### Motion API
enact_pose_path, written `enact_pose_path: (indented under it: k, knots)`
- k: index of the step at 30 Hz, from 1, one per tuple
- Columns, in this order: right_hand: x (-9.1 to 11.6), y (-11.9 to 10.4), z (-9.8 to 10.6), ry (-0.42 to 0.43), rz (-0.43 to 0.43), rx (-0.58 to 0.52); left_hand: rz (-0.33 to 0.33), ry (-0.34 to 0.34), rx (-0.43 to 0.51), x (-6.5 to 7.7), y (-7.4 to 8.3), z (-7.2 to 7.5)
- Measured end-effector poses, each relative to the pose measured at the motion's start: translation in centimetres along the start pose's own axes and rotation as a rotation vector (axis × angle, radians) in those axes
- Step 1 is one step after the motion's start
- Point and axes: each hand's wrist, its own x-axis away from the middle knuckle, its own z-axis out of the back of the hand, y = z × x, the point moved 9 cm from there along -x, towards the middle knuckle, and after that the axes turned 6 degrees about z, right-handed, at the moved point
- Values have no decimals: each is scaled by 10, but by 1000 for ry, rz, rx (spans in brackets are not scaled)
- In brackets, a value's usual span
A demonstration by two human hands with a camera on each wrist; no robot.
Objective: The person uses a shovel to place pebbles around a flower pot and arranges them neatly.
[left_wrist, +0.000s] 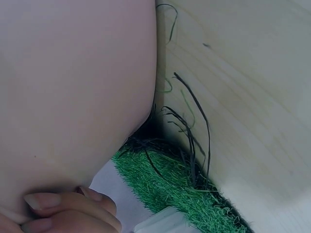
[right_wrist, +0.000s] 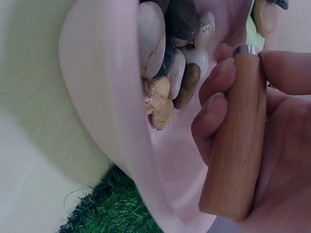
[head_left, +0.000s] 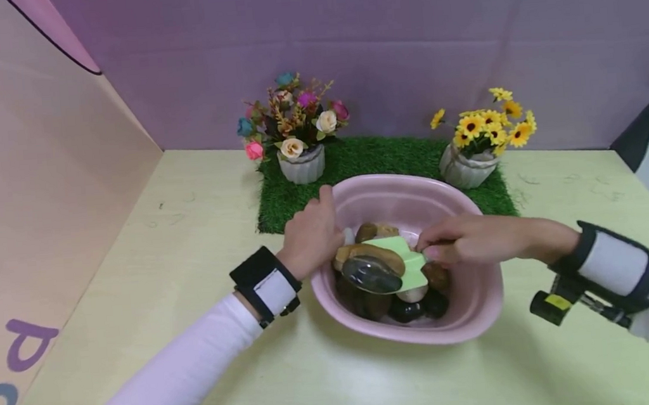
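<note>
Head view: pink basin on the desk, its far edge overlapping the near part of a green grass mat. Left hand is clamped on the basin's left rim. Right hand, apart from the left, reaches over the right side and grips a green shovel. Shovel is inside the basin outline, blade pointing left, carrying a brown stone and a glossy dark grey stone side by side, the grey one nearer the camera. More stones lie in the basin below and around the blade, incl. a black stone toward the near wall. Behind on the mat: mixed-flower pot at left, yellow-flower pot at right, just beyond the basin. Purple backdrop behind the desk.

Left wrist view: basin's outer wall fills the left side. Left-hand fingers curled at the rim, lower left. Mat edge with loose dark strands beside the wall, bare desk to the right.

Right wrist view: right-hand fingers and thumb wrapped around the shovel's wooden handle, metal collar at its blade end. Only a sliver of green blade visible, tan stone against it. White, dark and tan wet-looking stones heaped in the basin, left of the hand. Mat below.
</note>
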Motion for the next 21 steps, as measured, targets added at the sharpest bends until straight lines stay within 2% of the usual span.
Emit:
enact_pose_path:
  k: [11,21]
  knots:
    - [2,-7,13,63,67,24,-70,37,-38,4,3,3]
    - [4,3,24,142,-14,32,-46,8,16,2,1,1]
